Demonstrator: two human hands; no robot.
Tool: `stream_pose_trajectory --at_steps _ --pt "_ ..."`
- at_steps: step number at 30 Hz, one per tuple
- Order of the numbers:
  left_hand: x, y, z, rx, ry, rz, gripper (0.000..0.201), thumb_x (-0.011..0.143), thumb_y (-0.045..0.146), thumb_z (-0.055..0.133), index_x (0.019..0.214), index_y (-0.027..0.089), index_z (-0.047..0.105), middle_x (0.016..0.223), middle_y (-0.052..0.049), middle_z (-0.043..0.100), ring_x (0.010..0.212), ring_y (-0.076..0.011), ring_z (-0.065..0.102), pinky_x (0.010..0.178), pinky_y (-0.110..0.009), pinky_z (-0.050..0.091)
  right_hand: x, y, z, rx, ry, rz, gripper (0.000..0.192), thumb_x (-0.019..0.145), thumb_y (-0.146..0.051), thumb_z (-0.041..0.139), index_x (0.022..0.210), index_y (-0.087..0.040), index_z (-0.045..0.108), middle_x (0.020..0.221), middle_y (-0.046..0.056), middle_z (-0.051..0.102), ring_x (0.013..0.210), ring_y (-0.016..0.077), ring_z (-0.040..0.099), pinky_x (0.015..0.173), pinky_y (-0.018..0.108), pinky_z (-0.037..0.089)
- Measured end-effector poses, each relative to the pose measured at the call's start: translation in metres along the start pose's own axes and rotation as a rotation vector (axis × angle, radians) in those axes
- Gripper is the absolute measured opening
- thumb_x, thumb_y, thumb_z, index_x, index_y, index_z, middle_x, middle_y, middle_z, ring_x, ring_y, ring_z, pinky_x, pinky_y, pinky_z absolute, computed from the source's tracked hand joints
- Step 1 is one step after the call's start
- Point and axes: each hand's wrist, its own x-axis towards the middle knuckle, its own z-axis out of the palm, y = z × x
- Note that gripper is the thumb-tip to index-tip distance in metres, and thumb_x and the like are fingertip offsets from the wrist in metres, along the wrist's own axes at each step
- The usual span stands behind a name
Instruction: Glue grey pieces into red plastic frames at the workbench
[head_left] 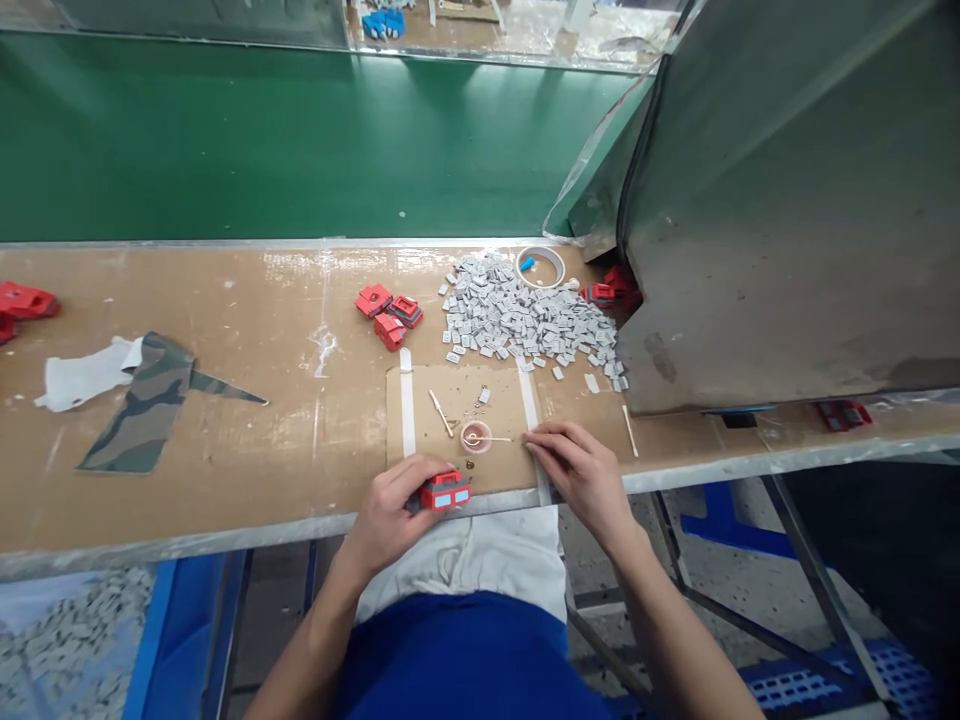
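Observation:
My left hand (390, 510) is closed around a red toy vehicle part (444, 492) with two pale blue windows, at the table's front edge. To its right, my right hand (581, 468) is in a pinch, thumb against fingers; what lies between the fingertips is too small to make out. Just left of those fingertips, a cotton swab (495, 439) rests in a small round cup (475, 450). Both hands are at a cardboard mat (427, 385) with white tape strips. On the mat lie a small grey tile (484, 396) and another thin stick (441, 412).
A heap of small grey tiles (517, 320) lies behind the mat, with a tape roll (561, 270) at its back. Several red parts (388, 312) stand left of it. A large metal panel (787, 220) blocks the right side. Camouflage cloth (146, 410) lies left.

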Motion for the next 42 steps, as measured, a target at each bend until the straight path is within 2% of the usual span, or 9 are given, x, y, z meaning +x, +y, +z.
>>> stream_pose_trajectory --at_steps 4,9,13,16,19,26,33,39,42 --pt "0.0 -0.003 -0.001 -0.01 -0.026 0.05 0.027 0.097 0.031 0.072 0.121 0.019 0.073 0.11 -0.011 0.082 0.098 -0.0213 0.079 0.087 -0.029 0.062 0.002 0.002 -0.017 -0.11 -0.039 0.023 0.019 0.103 -0.026 0.061 0.094 -0.021 0.077 0.091 0.009 0.073 0.083 0.0242 0.071 0.074 0.036 0.058" --pt "-0.003 -0.006 -0.001 -0.056 -0.075 0.041 0.046 0.098 0.032 0.071 0.143 0.022 0.065 0.115 -0.011 0.082 0.101 -0.022 0.08 0.091 -0.031 0.062 0.002 -0.034 -0.026 0.151 -0.077 0.078 0.01 0.101 -0.019 0.065 0.097 -0.021 0.074 0.092 0.006 0.076 0.082 0.02 0.073 0.072 0.029 0.058" --pt "-0.007 -0.008 -0.001 -0.099 -0.072 -0.095 0.037 0.093 0.036 0.077 0.126 0.02 0.073 0.106 -0.009 0.084 0.089 -0.0208 0.081 0.08 -0.027 0.062 0.005 -0.075 -0.008 0.424 -0.102 0.09 0.006 0.099 -0.019 0.07 0.097 -0.022 0.074 0.088 0.004 0.076 0.077 0.0173 0.072 0.07 0.025 0.056" --pt "-0.008 -0.009 -0.001 -0.118 -0.048 -0.128 0.031 0.089 0.04 0.081 0.112 0.019 0.076 0.097 -0.008 0.084 0.081 -0.0194 0.08 0.074 -0.025 0.061 0.009 -0.09 0.011 0.525 -0.123 0.114 0.006 0.098 -0.018 0.071 0.094 -0.022 0.074 0.086 0.003 0.076 0.076 0.0164 0.071 0.068 0.024 0.055" --pt "-0.009 -0.01 -0.001 -0.138 -0.037 -0.112 0.03 0.089 0.039 0.081 0.11 0.018 0.076 0.096 -0.008 0.084 0.082 -0.0197 0.08 0.076 -0.026 0.062 0.008 -0.091 0.022 0.553 -0.146 0.141 0.007 0.098 -0.019 0.071 0.091 -0.021 0.074 0.085 0.004 0.075 0.075 0.0165 0.07 0.067 0.024 0.054" --pt "-0.011 -0.012 -0.002 -0.132 -0.045 -0.073 0.028 0.089 0.029 0.08 0.116 0.02 0.078 0.106 -0.011 0.085 0.092 -0.0219 0.082 0.085 -0.029 0.064 0.003 -0.087 0.028 0.605 -0.155 0.208 0.01 0.098 -0.021 0.071 0.088 -0.02 0.074 0.082 0.003 0.074 0.073 0.0163 0.069 0.066 0.025 0.053" --pt "-0.01 -0.01 -0.002 -0.107 -0.063 -0.047 0.027 0.091 0.028 0.079 0.116 0.019 0.078 0.106 -0.012 0.085 0.091 -0.0221 0.082 0.084 -0.029 0.065 0.004 -0.082 0.026 0.574 -0.242 0.161 0.009 0.099 -0.017 0.069 0.091 -0.02 0.072 0.083 0.002 0.068 0.074 0.0153 0.065 0.065 0.024 0.049" --pt "-0.009 -0.008 -0.002 -0.058 -0.069 0.016 0.025 0.094 0.032 0.076 0.115 0.018 0.076 0.104 -0.011 0.085 0.09 -0.0211 0.082 0.083 -0.028 0.065 0.002 -0.091 0.017 0.373 -0.254 0.049 0.017 0.103 -0.015 0.061 0.087 -0.018 0.067 0.081 0.002 0.059 0.07 0.0152 0.059 0.064 0.025 0.046" --pt "-0.008 -0.007 -0.002 -0.031 -0.067 0.017 0.027 0.094 0.036 0.077 0.114 0.017 0.075 0.104 -0.012 0.084 0.091 -0.0216 0.082 0.085 -0.029 0.065 -0.004 -0.097 0.019 0.256 -0.26 0.015 0.019 0.106 -0.013 0.054 0.093 -0.017 0.067 0.08 0.002 0.055 0.069 0.0157 0.056 0.063 0.026 0.045"
